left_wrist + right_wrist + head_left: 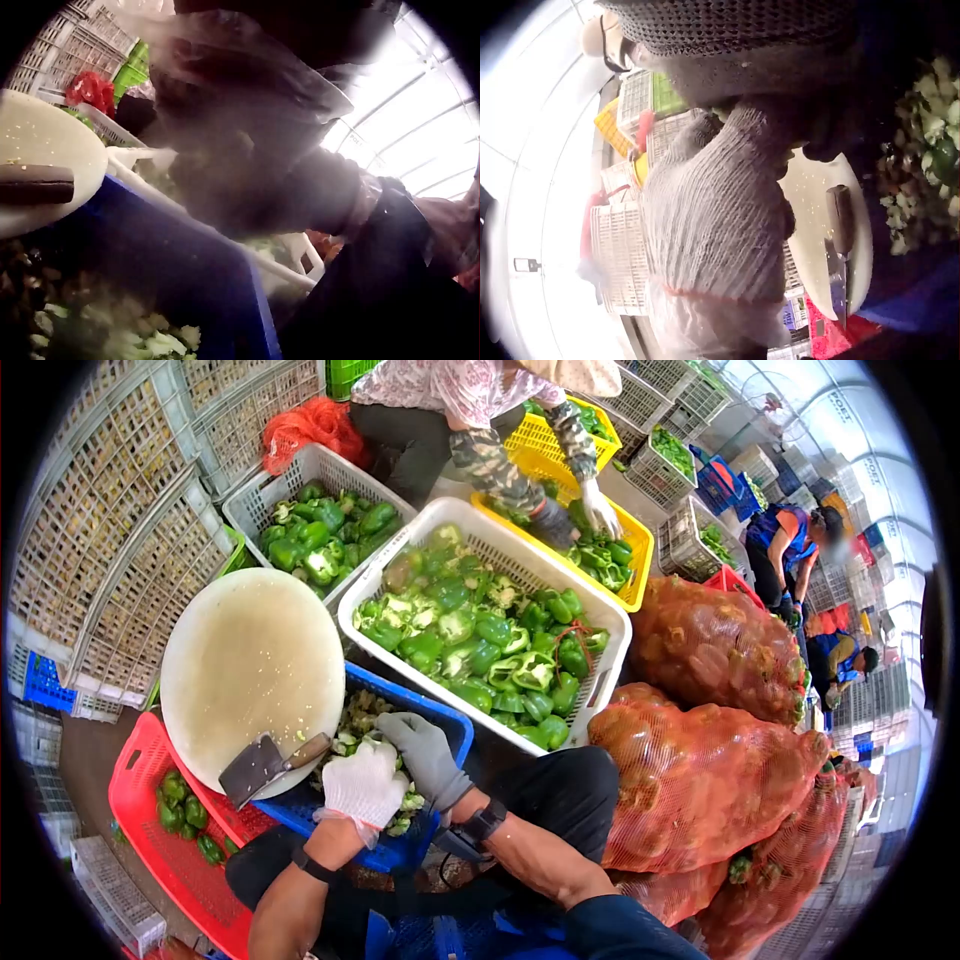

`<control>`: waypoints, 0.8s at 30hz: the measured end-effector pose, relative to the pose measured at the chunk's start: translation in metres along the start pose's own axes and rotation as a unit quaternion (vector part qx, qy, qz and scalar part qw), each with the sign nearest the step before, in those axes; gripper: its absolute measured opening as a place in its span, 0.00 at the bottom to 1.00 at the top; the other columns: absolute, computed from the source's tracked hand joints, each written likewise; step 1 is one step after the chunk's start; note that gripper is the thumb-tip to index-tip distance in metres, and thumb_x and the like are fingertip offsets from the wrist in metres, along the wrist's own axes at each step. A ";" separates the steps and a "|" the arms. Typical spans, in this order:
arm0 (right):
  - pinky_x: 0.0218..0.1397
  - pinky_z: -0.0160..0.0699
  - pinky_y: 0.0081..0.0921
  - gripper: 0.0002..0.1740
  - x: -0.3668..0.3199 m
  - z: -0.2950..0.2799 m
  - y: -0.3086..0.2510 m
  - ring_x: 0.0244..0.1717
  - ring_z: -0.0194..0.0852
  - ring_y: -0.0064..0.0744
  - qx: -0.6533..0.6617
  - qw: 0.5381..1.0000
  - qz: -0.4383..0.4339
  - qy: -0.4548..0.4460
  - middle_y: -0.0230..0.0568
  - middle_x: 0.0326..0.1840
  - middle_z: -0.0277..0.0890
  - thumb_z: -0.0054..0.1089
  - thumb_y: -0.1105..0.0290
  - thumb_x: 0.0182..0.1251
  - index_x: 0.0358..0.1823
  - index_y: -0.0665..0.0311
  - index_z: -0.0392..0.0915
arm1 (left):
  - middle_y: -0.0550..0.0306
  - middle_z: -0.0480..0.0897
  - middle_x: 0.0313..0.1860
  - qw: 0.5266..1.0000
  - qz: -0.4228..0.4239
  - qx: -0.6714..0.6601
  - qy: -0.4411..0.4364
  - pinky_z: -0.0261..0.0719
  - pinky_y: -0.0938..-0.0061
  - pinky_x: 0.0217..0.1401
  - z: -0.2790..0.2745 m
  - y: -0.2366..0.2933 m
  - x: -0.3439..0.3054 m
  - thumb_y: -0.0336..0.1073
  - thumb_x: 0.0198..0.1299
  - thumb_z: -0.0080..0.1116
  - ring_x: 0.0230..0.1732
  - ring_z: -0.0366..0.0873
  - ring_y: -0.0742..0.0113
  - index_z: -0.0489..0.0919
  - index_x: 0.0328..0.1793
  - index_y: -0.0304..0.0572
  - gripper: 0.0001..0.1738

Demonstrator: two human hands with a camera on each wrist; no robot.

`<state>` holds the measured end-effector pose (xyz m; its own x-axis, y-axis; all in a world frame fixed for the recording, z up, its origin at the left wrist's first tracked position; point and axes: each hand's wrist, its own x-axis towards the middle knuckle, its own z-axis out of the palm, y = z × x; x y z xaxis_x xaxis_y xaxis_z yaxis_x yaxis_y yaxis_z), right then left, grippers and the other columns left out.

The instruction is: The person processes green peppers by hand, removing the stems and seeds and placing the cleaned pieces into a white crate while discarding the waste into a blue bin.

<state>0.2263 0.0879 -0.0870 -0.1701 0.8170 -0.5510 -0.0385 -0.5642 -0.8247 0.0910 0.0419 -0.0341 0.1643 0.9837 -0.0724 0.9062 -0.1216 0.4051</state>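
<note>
Stacked crates (110,470) lined the bg. Your white-gloved L hand (362,785) and gray-gloved R hand (425,753) worked side by side over pepper scraps (360,720) in the blue crate (440,718); couldn't tell if fingers were spread, pressed together or pinching anything. Cleaver (258,766) lay on the rd. board (250,670), nr. your L hand.

We saw a white glove (712,217) on the left hand (362,785), its knit ribbed, its hem (727,294) edged in pale orange, a clear plastic cuff (720,324) showing below. On the right hand (422,752) we found a grey glove (438,768). We noticed a black wristband (315,865) on the left arm; on the right, a black strap carried a dark, blocky case (487,820). We made out a navy sleeve (630,932) above the bare right forearm, bright blue cloth (500,938) at the waist, and black trousers (568,790).
</note>
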 end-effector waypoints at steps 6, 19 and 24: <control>0.60 0.86 0.32 0.33 -0.002 -0.008 0.003 0.51 0.89 0.35 -0.166 0.981 -0.053 0.090 0.50 0.49 0.92 0.73 0.45 0.78 0.61 0.73 0.88 | 0.43 0.88 0.34 0.996 0.021 0.087 -0.020 0.87 0.45 0.37 0.010 0.004 0.004 0.45 0.58 0.69 0.34 0.89 0.37 0.87 0.42 0.42 0.14; 0.59 0.95 0.43 0.30 0.144 -0.240 -0.076 0.55 0.93 0.47 -0.262 0.892 -0.355 0.101 0.49 0.62 0.91 0.69 0.57 0.79 0.78 0.53 0.74 | 0.38 0.83 0.66 0.969 -0.026 0.061 -0.237 0.88 0.43 0.57 -0.003 -0.001 0.001 0.46 0.61 0.75 0.57 0.90 0.37 0.80 0.75 0.48 0.35; 0.70 0.87 0.50 0.33 0.131 -0.180 -0.065 0.63 0.90 0.62 -0.540 0.837 -0.076 0.040 0.60 0.63 0.91 0.64 0.47 0.75 0.74 0.56 0.85 | 0.37 0.86 0.59 0.973 0.020 0.025 -0.229 0.89 0.44 0.56 -0.004 -0.004 0.008 0.46 0.63 0.74 0.55 0.91 0.37 0.83 0.67 0.45 0.29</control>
<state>0.3842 0.2525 -0.1287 -0.1762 0.8990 -0.4009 0.8664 -0.0517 -0.4968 0.0873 0.0506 -0.0324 0.3468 0.8172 -0.4603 0.9111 -0.1769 0.3723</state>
